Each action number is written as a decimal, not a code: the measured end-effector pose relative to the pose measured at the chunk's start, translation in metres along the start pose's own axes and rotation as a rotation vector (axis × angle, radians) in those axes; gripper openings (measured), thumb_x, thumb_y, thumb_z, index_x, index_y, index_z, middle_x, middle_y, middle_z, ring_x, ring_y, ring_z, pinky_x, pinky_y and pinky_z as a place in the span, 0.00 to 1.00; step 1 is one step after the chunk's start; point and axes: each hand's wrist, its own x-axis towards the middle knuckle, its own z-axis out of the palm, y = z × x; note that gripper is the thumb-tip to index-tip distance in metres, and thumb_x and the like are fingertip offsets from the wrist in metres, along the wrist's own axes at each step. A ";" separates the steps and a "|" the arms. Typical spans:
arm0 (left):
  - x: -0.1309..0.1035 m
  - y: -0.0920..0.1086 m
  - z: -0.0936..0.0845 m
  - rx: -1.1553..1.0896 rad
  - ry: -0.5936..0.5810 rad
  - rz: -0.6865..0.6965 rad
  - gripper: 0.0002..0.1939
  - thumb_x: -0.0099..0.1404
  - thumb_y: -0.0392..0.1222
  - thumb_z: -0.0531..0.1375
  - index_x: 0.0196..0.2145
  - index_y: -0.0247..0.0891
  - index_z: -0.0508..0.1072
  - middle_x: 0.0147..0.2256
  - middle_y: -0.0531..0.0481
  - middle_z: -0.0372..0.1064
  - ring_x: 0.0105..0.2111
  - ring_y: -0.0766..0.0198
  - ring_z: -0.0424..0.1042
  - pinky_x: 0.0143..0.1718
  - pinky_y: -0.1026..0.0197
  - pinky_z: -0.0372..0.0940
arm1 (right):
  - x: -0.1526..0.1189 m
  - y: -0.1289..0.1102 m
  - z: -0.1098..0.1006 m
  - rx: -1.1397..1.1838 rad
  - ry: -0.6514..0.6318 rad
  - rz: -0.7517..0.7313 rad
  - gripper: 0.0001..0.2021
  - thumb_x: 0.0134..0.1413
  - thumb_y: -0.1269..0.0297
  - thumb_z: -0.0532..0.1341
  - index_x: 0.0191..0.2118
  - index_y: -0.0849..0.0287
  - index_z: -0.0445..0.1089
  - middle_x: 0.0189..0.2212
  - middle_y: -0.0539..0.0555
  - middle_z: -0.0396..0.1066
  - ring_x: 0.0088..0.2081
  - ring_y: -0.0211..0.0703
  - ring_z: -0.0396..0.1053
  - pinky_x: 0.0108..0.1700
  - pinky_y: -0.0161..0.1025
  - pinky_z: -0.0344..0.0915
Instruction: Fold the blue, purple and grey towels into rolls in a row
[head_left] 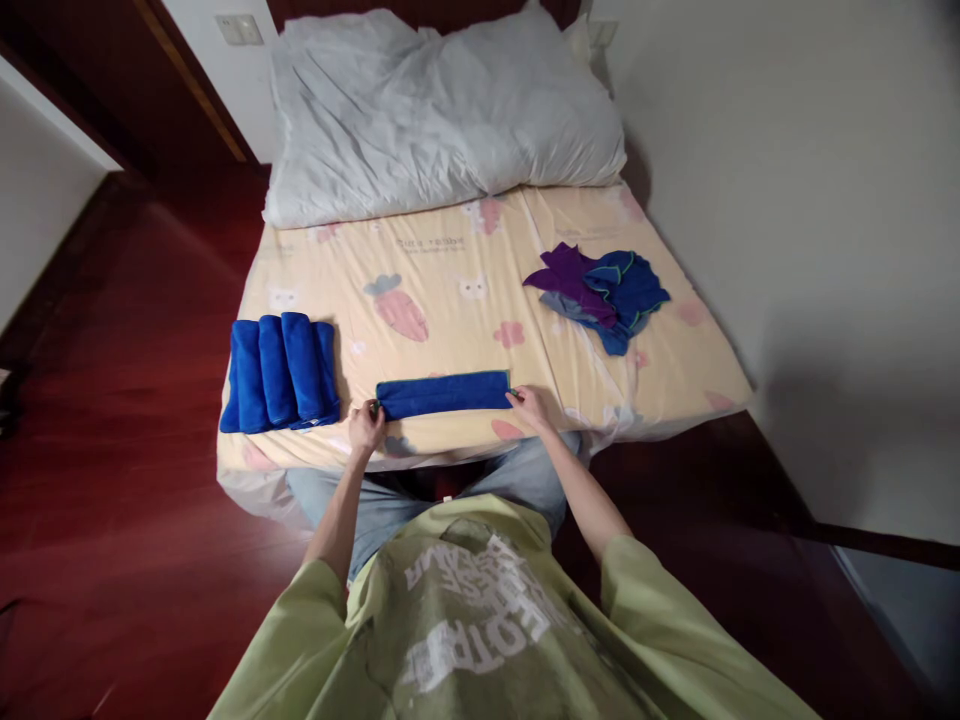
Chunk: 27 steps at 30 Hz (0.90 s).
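A blue cloth (444,394), folded into a long flat strip with a thin green edge, lies near the front edge of the bed. My left hand (367,425) pinches its left end, and my right hand (528,406) pinches its right end. Left of my left hand, several rolled or folded bright blue towels (281,372) sit side by side. A loose, crumpled heap of cloths (626,290) in blue, purple and grey-blue lies on the right part of the bed.
The bed (442,300) has a pale yellow sheet printed with carrots and rabbits. Large grey-white bedding (450,110) is piled at its far end. A white wall (810,250) runs along the right, and dark red floor (135,420) shows on the left.
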 end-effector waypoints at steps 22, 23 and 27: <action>-0.012 -0.016 -0.005 0.028 -0.031 0.598 0.24 0.67 0.39 0.56 0.59 0.38 0.71 0.62 0.41 0.67 0.63 0.50 0.64 0.62 0.47 0.61 | -0.026 -0.004 -0.013 -0.270 0.040 -0.582 0.23 0.56 0.73 0.59 0.57 0.56 0.74 0.56 0.56 0.74 0.57 0.50 0.68 0.60 0.49 0.63; -0.010 -0.016 -0.005 0.022 -0.030 0.593 0.23 0.67 0.38 0.55 0.58 0.38 0.71 0.61 0.41 0.69 0.62 0.50 0.64 0.62 0.47 0.61 | -0.024 -0.005 -0.014 -0.250 0.045 -0.578 0.21 0.57 0.73 0.58 0.55 0.56 0.75 0.54 0.56 0.75 0.56 0.50 0.68 0.60 0.50 0.63; 0.006 -0.016 -0.009 -0.054 -0.044 0.542 0.19 0.70 0.41 0.53 0.55 0.37 0.73 0.53 0.38 0.74 0.57 0.49 0.69 0.60 0.47 0.64 | -0.008 -0.002 -0.017 -0.135 0.032 -0.566 0.17 0.60 0.70 0.58 0.52 0.56 0.77 0.49 0.57 0.77 0.53 0.50 0.70 0.58 0.49 0.66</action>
